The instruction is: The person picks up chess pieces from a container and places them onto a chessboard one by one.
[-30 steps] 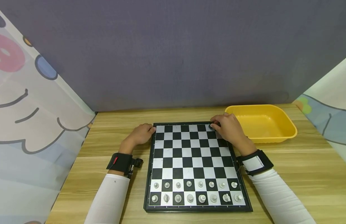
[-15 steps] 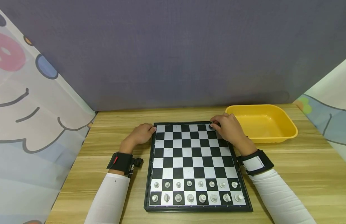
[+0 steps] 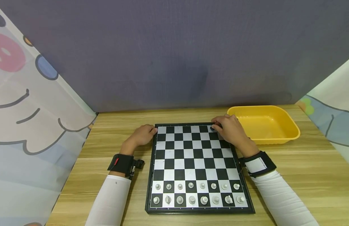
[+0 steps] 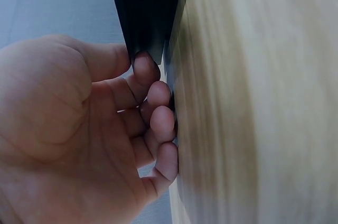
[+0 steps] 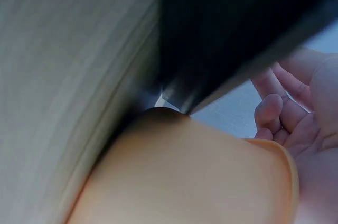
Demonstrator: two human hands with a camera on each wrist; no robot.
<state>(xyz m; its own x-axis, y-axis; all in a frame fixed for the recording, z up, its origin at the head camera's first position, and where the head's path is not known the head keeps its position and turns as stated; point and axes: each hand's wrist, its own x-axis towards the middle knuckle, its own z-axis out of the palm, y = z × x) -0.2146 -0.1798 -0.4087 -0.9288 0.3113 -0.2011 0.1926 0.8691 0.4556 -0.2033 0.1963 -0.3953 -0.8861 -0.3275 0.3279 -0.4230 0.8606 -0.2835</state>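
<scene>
A black-framed chessboard (image 3: 188,153) lies on the wooden table. My left hand (image 3: 141,135) holds its far left corner; in the left wrist view the thumb and index finger (image 4: 145,68) pinch the black edge (image 4: 150,12), the other fingers curled beside it. At the far right corner square, my right hand (image 3: 230,127) pinches a small black chess piece (image 3: 212,128) between thumb and fingers, most of it hidden by them. White chess pieces (image 3: 192,199) stand in two rows along the near side. In the right wrist view my fingers (image 5: 270,109) are curled behind the yellow tray, the piece hidden.
A yellow plastic tray (image 3: 287,139) stands right of the board, close beside my right hand. A grey panel (image 3: 174,62) rises behind the table (image 3: 112,121). Printed cloth walls (image 3: 36,125) stand at the left and right.
</scene>
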